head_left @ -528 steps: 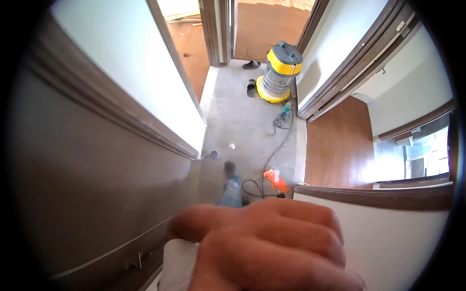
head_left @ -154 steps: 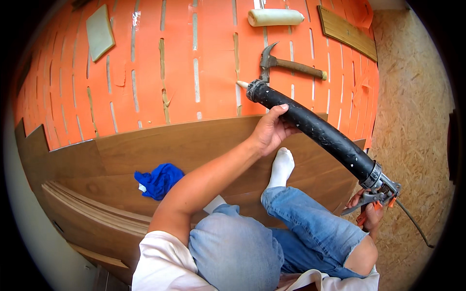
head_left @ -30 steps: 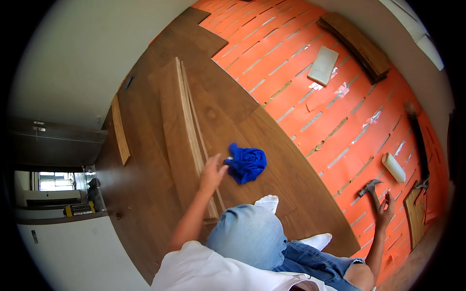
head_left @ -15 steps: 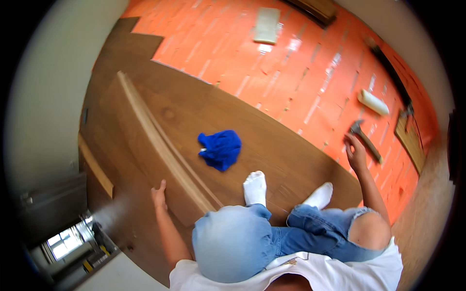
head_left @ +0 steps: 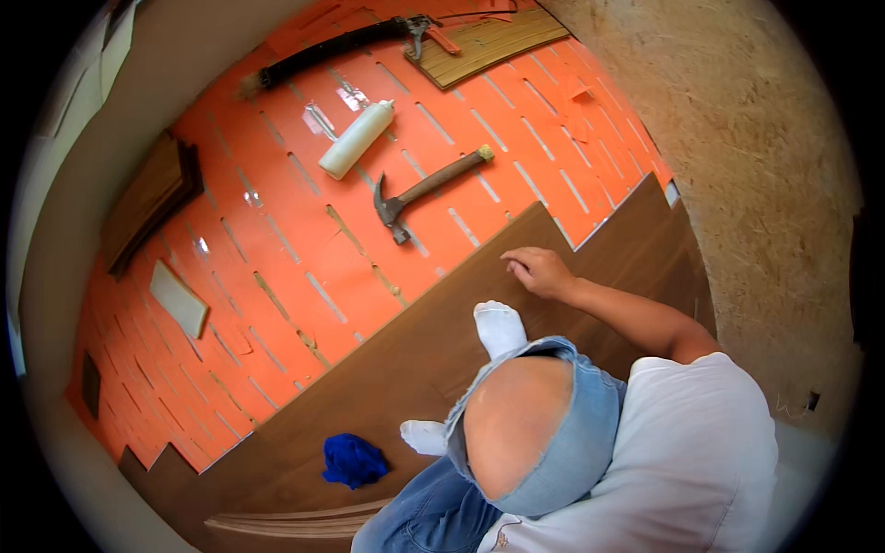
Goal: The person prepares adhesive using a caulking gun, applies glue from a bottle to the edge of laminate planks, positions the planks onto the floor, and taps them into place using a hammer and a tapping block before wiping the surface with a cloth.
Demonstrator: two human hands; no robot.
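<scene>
My right hand [head_left: 542, 273] hovers over the brown floorboards [head_left: 387, 369], near their edge with the orange underlay. Its fingers are loosely bent and apart, with nothing in them. My left hand is out of view. Closest to the right hand among the tools is a claw hammer [head_left: 433, 192], lying on the orange underlay [head_left: 286, 267] with its head toward the boards. Just beyond it lies a white plastic bottle [head_left: 358, 140]. A crumpled blue cloth [head_left: 354, 461] rests on the boards by my feet, and beside it lie stacked planks [head_left: 295, 522] with pale edges.
Along the far side lies a long black caulking gun [head_left: 336, 53] with an orange handle, next to a short light-brown board [head_left: 484, 46]. Brown planks [head_left: 155, 203] and a pale flat piece [head_left: 180, 299] are at the left. A chipboard-like wall [head_left: 701, 120] rises on the right.
My view has swung right, bringing hammer and bottle toward the middle. My left hand, which was at the stacked planks, has left view. My right hand is now over the boards, away from the hammer.
</scene>
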